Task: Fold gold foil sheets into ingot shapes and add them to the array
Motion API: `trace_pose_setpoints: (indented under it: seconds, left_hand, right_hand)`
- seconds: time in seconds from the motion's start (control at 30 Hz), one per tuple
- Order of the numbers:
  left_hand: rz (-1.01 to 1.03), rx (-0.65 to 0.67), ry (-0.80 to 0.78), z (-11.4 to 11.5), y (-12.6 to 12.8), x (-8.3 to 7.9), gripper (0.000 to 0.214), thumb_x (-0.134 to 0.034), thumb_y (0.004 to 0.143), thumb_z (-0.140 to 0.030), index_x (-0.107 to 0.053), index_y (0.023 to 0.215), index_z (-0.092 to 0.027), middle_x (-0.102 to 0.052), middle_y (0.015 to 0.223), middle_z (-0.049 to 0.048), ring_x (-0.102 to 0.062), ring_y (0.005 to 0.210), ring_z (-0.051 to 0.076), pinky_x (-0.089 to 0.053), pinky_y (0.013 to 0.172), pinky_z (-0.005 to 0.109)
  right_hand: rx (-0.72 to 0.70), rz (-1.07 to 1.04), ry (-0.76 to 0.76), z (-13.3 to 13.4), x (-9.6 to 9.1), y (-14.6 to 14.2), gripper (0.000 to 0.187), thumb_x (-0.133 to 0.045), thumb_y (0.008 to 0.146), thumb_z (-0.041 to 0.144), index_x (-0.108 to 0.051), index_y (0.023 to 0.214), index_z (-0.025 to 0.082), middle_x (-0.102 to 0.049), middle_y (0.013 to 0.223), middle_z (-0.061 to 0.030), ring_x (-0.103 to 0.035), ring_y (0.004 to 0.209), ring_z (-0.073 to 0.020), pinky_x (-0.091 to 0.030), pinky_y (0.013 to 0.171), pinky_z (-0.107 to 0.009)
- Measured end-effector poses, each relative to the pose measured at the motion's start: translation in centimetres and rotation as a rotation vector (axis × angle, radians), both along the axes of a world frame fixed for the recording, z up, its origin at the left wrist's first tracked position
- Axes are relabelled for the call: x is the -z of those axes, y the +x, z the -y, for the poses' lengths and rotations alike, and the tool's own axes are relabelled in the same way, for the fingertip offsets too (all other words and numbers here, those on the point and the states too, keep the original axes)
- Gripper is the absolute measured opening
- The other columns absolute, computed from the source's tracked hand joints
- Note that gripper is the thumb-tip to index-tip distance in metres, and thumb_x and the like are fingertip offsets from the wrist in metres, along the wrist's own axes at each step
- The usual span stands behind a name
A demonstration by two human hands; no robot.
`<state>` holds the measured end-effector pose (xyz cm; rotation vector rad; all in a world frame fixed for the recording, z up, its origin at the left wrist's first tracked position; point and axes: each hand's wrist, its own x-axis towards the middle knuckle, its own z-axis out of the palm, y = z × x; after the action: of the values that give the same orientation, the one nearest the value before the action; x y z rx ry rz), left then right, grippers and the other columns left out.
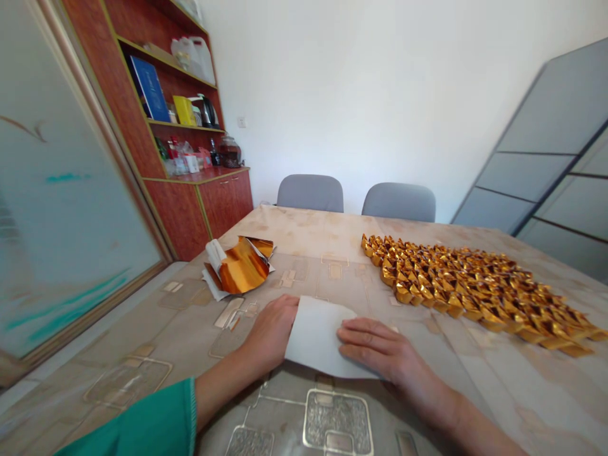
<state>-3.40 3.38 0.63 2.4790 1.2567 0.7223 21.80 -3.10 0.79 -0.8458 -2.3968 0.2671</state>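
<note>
A sheet of paper (317, 342), whitish on the side facing me, is between my two hands just above or on the table. My left hand (273, 332) grips its left edge, with the fingertips partly hidden behind it. On the right side, my right hand (380, 348) has its fingers laid over the sheet and holds that edge; its thumb is out of sight. Beyond my left hand lies a loose stack of gold foil paper (244, 266), curled, with pale undersides. Rows of folded gold foil ingots (456, 278) stand to the right.
A patterned cloth (304, 244) covers the table. Two grey chairs (310, 193) and another chair (399, 201) are behind its far edge. Red-brown shelves (178, 196) holding bottles and a kettle stand at the back left, beside a frosted glass door (71, 190).
</note>
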Motion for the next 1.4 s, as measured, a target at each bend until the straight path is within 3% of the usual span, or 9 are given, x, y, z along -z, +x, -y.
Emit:
trace_pose_setpoints:
  seconds: [0.07, 0.17, 0.33, 0.6, 0.8, 0.93, 1.07, 1.27, 1.4]
  left_hand:
    - [-0.097, -0.021, -0.005, -0.2, -0.1, -0.3, 0.009, -0.06, 0.077, -0.017, -0.062, 0.07, -0.021, -0.068, 0.082, 0.004, -0.062, 0.084, 0.023, -0.049, 0.075, 0.033]
    - [-0.122, -0.07, 0.036, -0.3, -0.2, -0.5, 0.018, -0.066, 0.074, -0.021, -0.062, 0.092, -0.019, -0.064, 0.097, 0.0072, -0.059, 0.094, 0.025, -0.049, 0.082, 0.036]
    - [-0.094, 0.261, 0.151, 0.7, -0.4, -1.0, 0.025, -0.054, 0.087, -0.015, -0.059, 0.11, -0.023, -0.058, 0.123, 0.0072, -0.055, 0.112, 0.022, -0.046, 0.094, 0.034]
    - [-0.134, 0.545, 0.153, 2.4, -0.1, 0.1, 0.022, -0.046, 0.098, -0.022, -0.064, 0.11, -0.023, -0.069, 0.11, 0.0047, -0.062, 0.098, 0.018, -0.048, 0.087, 0.031]
    - [-0.138, 0.527, 0.113, 2.3, -0.7, 0.5, 0.023, -0.045, 0.098, -0.021, -0.064, 0.112, -0.023, -0.068, 0.117, 0.0044, -0.061, 0.104, 0.019, -0.047, 0.093, 0.035]
    - [-0.135, 0.496, 0.106, 2.7, -1.3, 0.0, 0.024, -0.058, 0.085, -0.017, -0.065, 0.107, -0.021, -0.067, 0.115, 0.0078, -0.059, 0.103, 0.024, -0.045, 0.092, 0.04]
    - [-0.119, 0.477, 0.014, 3.4, -1.5, -0.2, 0.017, -0.061, 0.08, -0.014, -0.064, 0.096, -0.021, -0.066, 0.106, 0.0062, -0.058, 0.094, 0.021, -0.047, 0.082, 0.034]
    - [-0.05, 0.392, -0.112, 3.5, -1.3, 0.2, 0.011, -0.057, 0.092, -0.023, -0.062, 0.083, -0.018, -0.066, 0.09, 0.0022, -0.058, 0.086, 0.016, -0.046, 0.076, 0.027]
    - [-0.041, 0.308, -0.147, 3.7, -1.2, 0.5, 0.009, -0.059, 0.091, -0.025, -0.062, 0.085, -0.019, -0.067, 0.086, 0.0017, -0.059, 0.082, 0.017, -0.045, 0.073, 0.028]
  right_hand:
    - [-0.011, 0.107, -0.042, 0.6, 0.6, 0.5, 0.036, -0.055, 0.095, 0.017, -0.063, 0.128, 0.03, -0.065, 0.132, -0.0048, -0.056, 0.126, -0.0234, -0.045, 0.107, -0.045]
    - [-0.022, 0.201, -0.094, 1.3, 0.7, 0.9, 0.04, -0.053, 0.091, 0.009, -0.065, 0.126, 0.025, -0.063, 0.135, -0.007, -0.054, 0.128, -0.024, -0.043, 0.108, -0.044]
    - [-0.05, 0.198, -0.142, 1.7, -0.1, 0.6, 0.051, -0.051, 0.08, 0.003, -0.064, 0.125, 0.021, -0.062, 0.136, -0.0084, -0.053, 0.129, -0.0232, -0.042, 0.11, -0.041]
    - [-0.049, 0.241, -0.059, 1.6, -0.1, 1.1, 0.036, -0.055, 0.09, 0.011, -0.064, 0.123, 0.024, -0.064, 0.133, -0.0067, -0.056, 0.124, -0.0228, -0.039, 0.111, -0.042]
    - [0.121, 0.184, 0.062, 0.4, -0.1, 2.7, 0.014, -0.06, 0.092, 0.015, -0.067, 0.103, 0.02, -0.069, 0.117, -0.0087, -0.059, 0.107, -0.0255, -0.049, 0.091, -0.042]
    - [0.095, 0.265, -0.071, 0.8, -0.6, 1.8, 0.015, -0.054, 0.094, 0.014, -0.067, 0.089, 0.02, -0.07, 0.095, -0.0052, -0.06, 0.087, -0.0219, -0.049, 0.076, -0.036]
    - [0.112, 0.271, -0.202, 1.3, -1.2, 1.2, 0.022, -0.05, 0.088, 0.006, -0.065, 0.096, 0.02, -0.067, 0.098, -0.0062, -0.058, 0.089, -0.0222, -0.048, 0.08, -0.037]
    - [0.117, 0.274, -0.324, 1.7, -1.7, 1.4, 0.008, -0.061, 0.09, 0.028, -0.063, 0.096, 0.023, -0.063, 0.105, -0.0065, -0.057, 0.097, -0.0246, -0.047, 0.084, -0.039]
    - [0.104, 0.131, -0.354, 1.5, -1.3, 1.6, 0.017, -0.05, 0.097, 0.032, -0.064, 0.092, 0.024, -0.064, 0.104, -0.0061, -0.058, 0.098, -0.0233, -0.047, 0.085, -0.037]
